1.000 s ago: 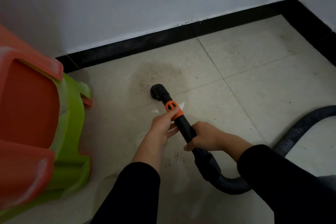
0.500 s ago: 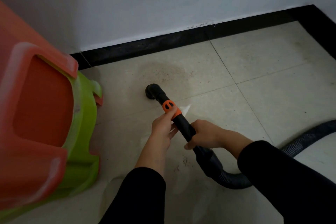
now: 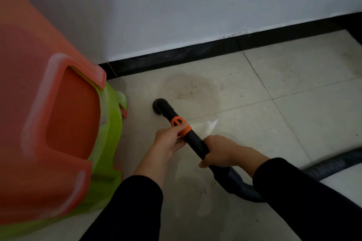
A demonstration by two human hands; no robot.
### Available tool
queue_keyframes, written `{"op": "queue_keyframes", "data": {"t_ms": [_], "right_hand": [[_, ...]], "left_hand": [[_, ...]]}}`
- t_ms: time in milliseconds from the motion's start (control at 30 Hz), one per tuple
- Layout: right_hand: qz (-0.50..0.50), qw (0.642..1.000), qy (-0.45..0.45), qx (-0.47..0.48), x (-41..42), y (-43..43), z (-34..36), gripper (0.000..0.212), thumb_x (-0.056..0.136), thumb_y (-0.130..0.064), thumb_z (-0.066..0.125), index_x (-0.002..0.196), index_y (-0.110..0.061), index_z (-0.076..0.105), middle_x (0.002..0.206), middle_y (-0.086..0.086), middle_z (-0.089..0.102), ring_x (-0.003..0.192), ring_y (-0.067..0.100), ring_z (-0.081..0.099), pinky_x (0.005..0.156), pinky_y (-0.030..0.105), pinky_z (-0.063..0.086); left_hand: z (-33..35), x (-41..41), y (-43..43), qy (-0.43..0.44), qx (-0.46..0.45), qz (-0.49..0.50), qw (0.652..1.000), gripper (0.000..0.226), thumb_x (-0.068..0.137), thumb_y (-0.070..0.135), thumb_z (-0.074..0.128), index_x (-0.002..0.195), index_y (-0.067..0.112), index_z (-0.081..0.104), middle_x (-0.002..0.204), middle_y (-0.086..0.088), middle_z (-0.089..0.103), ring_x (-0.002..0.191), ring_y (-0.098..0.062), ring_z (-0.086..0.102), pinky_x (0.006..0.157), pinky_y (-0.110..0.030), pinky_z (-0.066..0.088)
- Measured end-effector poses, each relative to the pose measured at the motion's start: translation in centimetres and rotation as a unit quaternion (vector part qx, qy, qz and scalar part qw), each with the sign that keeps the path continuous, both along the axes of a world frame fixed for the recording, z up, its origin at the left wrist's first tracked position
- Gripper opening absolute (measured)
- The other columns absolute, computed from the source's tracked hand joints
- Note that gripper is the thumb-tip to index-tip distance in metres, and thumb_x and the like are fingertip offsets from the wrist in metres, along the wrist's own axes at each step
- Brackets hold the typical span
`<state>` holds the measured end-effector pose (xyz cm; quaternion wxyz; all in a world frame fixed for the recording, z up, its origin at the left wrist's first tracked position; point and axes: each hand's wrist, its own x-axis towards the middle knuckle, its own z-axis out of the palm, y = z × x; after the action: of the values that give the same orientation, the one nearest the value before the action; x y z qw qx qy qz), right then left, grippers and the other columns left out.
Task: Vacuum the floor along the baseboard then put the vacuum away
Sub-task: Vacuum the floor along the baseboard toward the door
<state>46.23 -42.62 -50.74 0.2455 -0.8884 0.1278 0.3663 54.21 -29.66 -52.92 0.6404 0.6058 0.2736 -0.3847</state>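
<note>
Both hands wrap the vacuum wand (image 3: 194, 140): left hand (image 3: 169, 139) curled at the orange collar (image 3: 179, 123), right hand (image 3: 220, 150) further back, probably to steer. Its nozzle (image 3: 159, 106) rests on the floor (image 3: 293, 123) beside the dusty patch (image 3: 194, 87) (short of the baseboard (image 3: 176, 55)).

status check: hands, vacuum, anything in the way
Left hand grips the vacuum tube at its orange collar, right hand lower. Nozzle on the floor, beside the dirt patch. Stacked stools close on its left.
</note>
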Motion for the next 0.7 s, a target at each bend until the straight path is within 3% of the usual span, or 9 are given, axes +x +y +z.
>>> {"op": "queue_keyframes", "data": {"t_ms": [133,467,600,700], "right_hand": [[0.013,1.0,-0.01,-0.018,1.1,0.6,-0.2,0.045,0.078,-0.041,0.074,0.11,-0.014,0.055,0.096,0.003,0.06,0.087,0.022,0.061,0.077,0.032,0.051],[0.036,0.998,-0.033,-0.037,4.1,0.9,-0.6,0.044,0.081,-0.042,0.071,0.11,-0.015,0.054,0.094,0.001,0.055,0.083,0.02,0.055,0.072,0.029,0.044],[0.051,0.997,-0.039,-0.043,5.3,1.2,-0.7,0.044,0.082,-0.042,0.07,0.111,-0.014,0.054,0.097,0.003,0.057,0.091,0.023,0.06,0.074,0.03,0.046],[0.056,0.997,-0.042,-0.044,6.1,1.7,-0.7,0.042,0.082,-0.041,0.07,0.111,-0.014,0.054,0.096,0.003,0.057,0.086,0.022,0.059,0.073,0.03,0.046]], "left_hand": [[0.0,1.4,0.7,-0.014,0.012,-0.015,1.0,0.048,0.083,0.014,0.074,0.123,-0.003,0.053,0.114,-0.017,0.062,0.094,-0.026,0.066,0.071,-0.031,0.057],[-0.9,3.3,0.4,-0.044,0.021,0.046,0.998,0.027,0.084,0.018,0.074,0.101,0.005,0.058,0.102,-0.011,0.063,0.095,-0.025,0.065,0.065,-0.027,0.054],[-1.3,4.1,0.7,-0.052,0.015,0.063,0.997,0.028,0.084,0.019,0.074,0.102,0.005,0.058,0.099,-0.009,0.063,0.093,-0.024,0.065,0.067,-0.029,0.053],[-1.4,4.7,1.1,-0.057,0.013,0.083,0.995,0.031,0.084,0.019,0.074,0.105,0.005,0.057,0.095,-0.007,0.062,0.089,-0.022,0.064,0.064,-0.028,0.053]]}}
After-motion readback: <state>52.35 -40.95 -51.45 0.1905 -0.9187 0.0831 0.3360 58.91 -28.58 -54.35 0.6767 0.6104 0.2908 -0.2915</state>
